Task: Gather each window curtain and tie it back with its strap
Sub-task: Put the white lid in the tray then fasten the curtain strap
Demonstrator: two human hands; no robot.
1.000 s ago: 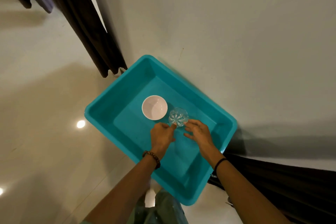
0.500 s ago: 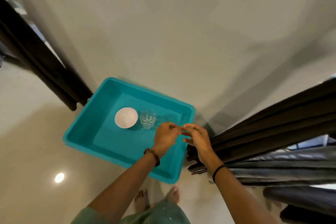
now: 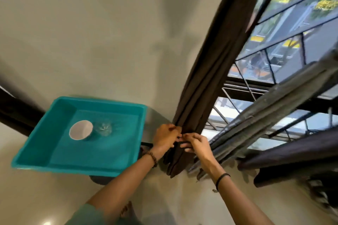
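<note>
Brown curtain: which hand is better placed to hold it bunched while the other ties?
Likely left: left hand grips the brown curtain at its wall side; right hand pinches its front with fingertips.

Your floor (image 3: 36,197) is glossy cream tile, and it meets the pale wall along the far side. A teal plastic tub (image 3: 109,105) sits on it, its far rim close against the wall. Inside the tub, a white bowl (image 3: 80,129) stands upright, and just to its right is a clear glass (image 3: 103,128), blurred. A dark rounded shape shows under the tub's near rim, but you cannot tell what it is. Your bare foot (image 3: 128,210) rests on the tile nearer you.
</note>
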